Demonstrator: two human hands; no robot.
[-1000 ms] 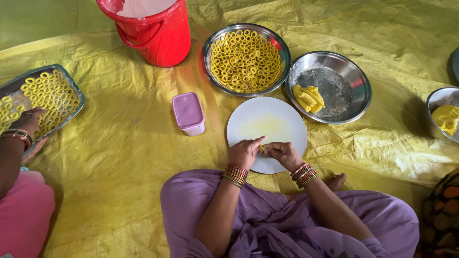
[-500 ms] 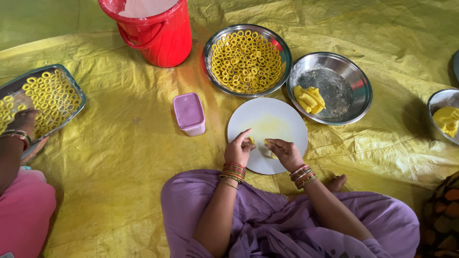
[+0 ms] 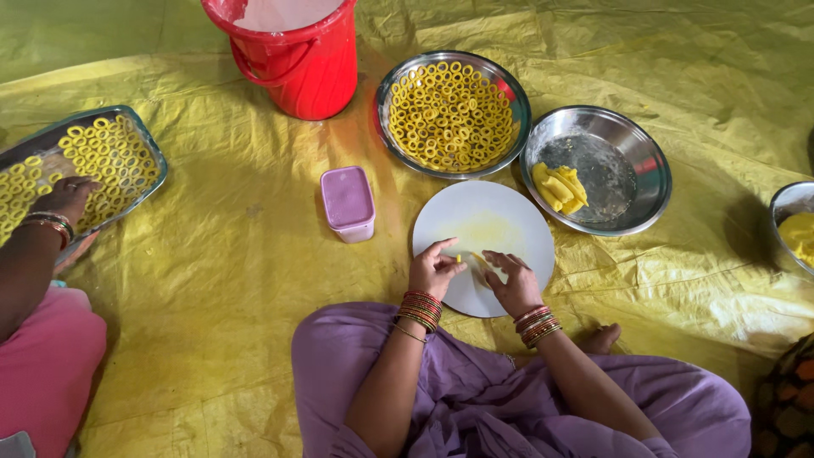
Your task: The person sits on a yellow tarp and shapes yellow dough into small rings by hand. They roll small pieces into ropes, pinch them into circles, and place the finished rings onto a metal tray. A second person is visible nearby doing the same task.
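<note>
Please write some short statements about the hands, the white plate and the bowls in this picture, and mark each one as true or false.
1. Both hands, the left hand and the right hand, work over the white plate. True.
2. The red bucket lies tipped over. False: it stands upright.
3. The steel bowl of yellow rings is beside the bucket. True.
4. The small lilac container sits on the plate. False: it sits on the yellow sheet, left of the plate.
5. The steel bowl with dough pieces is full. False: few pieces lie in it.
</note>
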